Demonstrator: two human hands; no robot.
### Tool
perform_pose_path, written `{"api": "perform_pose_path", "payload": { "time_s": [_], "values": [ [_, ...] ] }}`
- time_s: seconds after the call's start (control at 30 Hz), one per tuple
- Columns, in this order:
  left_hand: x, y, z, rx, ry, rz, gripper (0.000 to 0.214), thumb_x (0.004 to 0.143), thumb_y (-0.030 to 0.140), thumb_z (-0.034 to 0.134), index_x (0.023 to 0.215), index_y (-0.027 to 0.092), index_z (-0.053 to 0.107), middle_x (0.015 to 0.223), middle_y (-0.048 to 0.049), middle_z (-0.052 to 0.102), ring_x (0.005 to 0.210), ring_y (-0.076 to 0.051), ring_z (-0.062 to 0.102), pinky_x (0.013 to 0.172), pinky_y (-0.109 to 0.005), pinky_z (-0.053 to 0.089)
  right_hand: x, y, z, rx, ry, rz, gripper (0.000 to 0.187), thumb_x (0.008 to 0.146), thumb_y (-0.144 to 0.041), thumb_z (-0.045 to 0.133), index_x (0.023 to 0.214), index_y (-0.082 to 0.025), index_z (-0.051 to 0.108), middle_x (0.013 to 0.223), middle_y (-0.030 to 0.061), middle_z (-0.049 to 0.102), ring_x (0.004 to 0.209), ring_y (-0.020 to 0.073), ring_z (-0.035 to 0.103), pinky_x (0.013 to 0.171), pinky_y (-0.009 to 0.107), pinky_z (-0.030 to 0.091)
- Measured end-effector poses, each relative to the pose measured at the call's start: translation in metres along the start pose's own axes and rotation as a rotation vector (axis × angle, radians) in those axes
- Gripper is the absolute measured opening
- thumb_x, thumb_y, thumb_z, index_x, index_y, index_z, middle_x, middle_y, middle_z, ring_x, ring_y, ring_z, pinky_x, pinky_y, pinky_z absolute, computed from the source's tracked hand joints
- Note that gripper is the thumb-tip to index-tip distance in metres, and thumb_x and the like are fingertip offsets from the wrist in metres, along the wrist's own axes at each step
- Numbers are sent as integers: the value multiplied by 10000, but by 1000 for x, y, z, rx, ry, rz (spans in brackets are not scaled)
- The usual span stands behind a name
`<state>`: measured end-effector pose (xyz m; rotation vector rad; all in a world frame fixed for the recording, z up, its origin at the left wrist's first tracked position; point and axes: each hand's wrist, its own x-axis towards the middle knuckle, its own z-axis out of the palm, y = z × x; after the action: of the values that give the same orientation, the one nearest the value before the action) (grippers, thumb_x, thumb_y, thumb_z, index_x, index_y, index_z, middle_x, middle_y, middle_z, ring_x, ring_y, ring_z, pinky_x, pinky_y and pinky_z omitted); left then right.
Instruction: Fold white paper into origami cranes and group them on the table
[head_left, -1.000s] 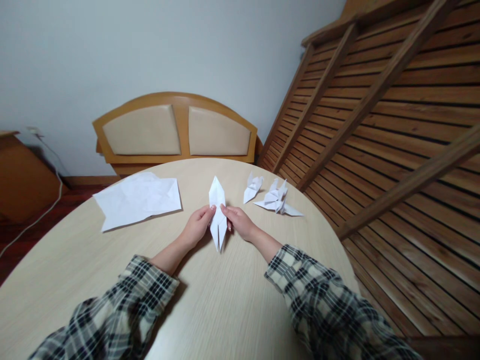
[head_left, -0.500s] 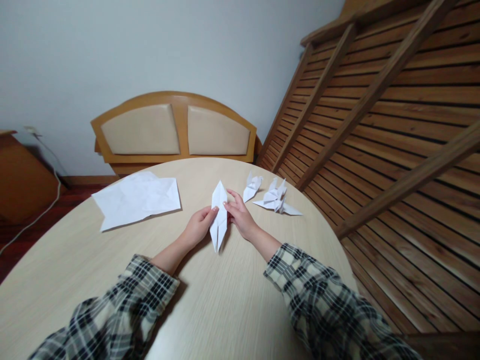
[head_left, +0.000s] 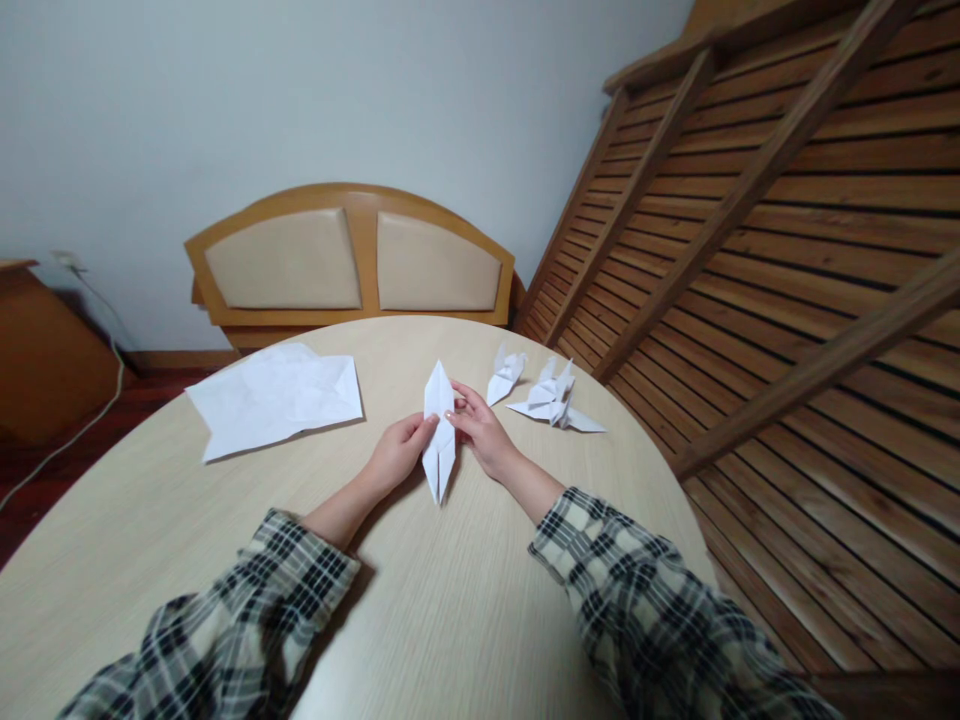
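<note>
Folded paper piece [head_left: 439, 455] sits mid-surface between both hands. Long narrow diamond, white, crisp creases, sharp tips.
Left hand [head_left: 397, 452]: fingertips pinched on its left edge at mid-length. Right hand [head_left: 480, 435]: fingers closed on right edge, same level.
Likely feather-light, thin, stiff only along folds, crumples or tears easily. Best held at layered middle, not at tips.
Surface [head_left: 450, 600]: smooth pale wood grain.
Creased flat sheets [head_left: 277, 397] lie far left. Paper birds [head_left: 555, 395] lie right, well apart.
</note>
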<state>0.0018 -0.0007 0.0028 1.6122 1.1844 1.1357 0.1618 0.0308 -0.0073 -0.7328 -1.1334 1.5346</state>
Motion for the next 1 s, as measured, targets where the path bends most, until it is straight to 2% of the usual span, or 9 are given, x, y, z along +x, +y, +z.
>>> {"api": "perform_pose_path", "payload": {
  "time_s": [0.13, 0.37, 0.6, 0.77, 1.0],
  "values": [
    [0, -1, 0, 35, -16, -6, 447, 849, 593, 513, 755, 163, 594, 650, -9, 557, 629, -168, 469, 600, -292, 373, 0, -2, 0, 105, 23, 31, 548, 650, -205, 797, 1166, -295, 638, 1042, 10, 596, 895, 168, 586, 717, 270, 470],
    [0, -2, 0, 47, -42, -9, 436, 851, 577, 514, 768, 159, 610, 653, -6, 553, 623, -166, 465, 594, -292, 368, 1, -5, -1, 164, 13, 33, 520, 621, -156, 782, 1106, -282, 643, 1052, 5, 622, 917, 166, 597, 737, 267, 477],
    [-1, -2, 1, 81, -49, 14, 446, 860, 583, 503, 779, 164, 633, 653, -1, 567, 621, -169, 472, 595, -291, 367, 3, -4, -5, 268, -46, 25, 375, 663, -166, 748, 1013, -254, 647, 1004, -6, 675, 857, 165, 611, 785, 307, 505],
    [-2, 1, 2, 43, -11, 38, 430, 856, 569, 515, 822, 163, 651, 704, -15, 616, 669, -185, 518, 645, -299, 414, 1, -3, -2, 178, -165, 72, 331, 665, -222, 780, 979, -215, 675, 861, -2, 681, 791, 169, 598, 783, 313, 487],
    [1, -5, 2, -28, 45, 35, 464, 867, 611, 515, 773, 167, 613, 680, -13, 586, 664, -183, 504, 650, -313, 422, -2, 0, 2, 11, -238, 95, 346, 648, -258, 834, 953, -217, 676, 892, 1, 695, 806, 170, 592, 779, 310, 454]
  ]
}}
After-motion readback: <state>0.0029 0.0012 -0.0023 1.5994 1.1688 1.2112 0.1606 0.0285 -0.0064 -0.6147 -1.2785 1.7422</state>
